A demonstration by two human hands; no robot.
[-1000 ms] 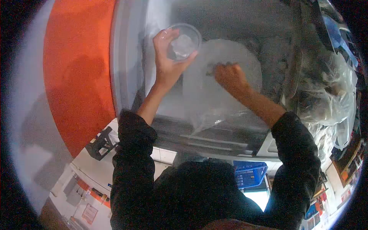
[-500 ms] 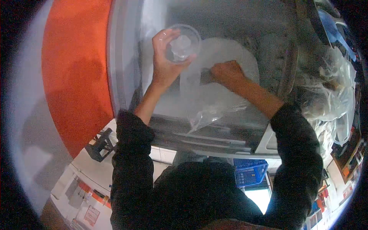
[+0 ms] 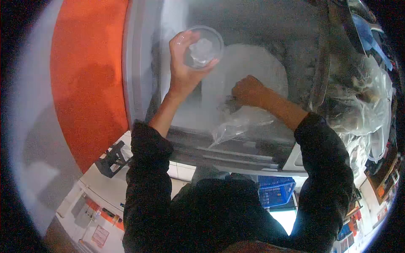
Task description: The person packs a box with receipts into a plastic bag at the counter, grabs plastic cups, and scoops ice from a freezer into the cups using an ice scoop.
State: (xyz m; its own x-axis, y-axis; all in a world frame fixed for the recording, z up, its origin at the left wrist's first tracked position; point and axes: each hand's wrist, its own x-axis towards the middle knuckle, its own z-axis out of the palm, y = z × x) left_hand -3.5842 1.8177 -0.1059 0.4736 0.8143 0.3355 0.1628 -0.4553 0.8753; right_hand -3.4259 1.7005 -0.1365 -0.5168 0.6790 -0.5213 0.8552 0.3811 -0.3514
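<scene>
Now the left hand (image 3: 183, 76) has a clear, round plastic cup (image 3: 219, 39) from the side, its fingers spread and curved around the wall, a whitish, translucent lump (image 3: 201, 51) sitting inside. Over to the right hand (image 3: 249, 91): fingers curled tightly together above a large, pale, translucent plastic bag (image 3: 270, 67), a blurred dark patch just beside them; whether they pinch anything, I cannot tell. That bag lies spread on a grey, cloudy-looking surface (image 3: 253, 21), its crinkled end towards the person. Crumpled clear plastic bags (image 3: 365, 101) bunch up at the far right, and a blue plastic basket (image 3: 274, 195) shows below.
</scene>
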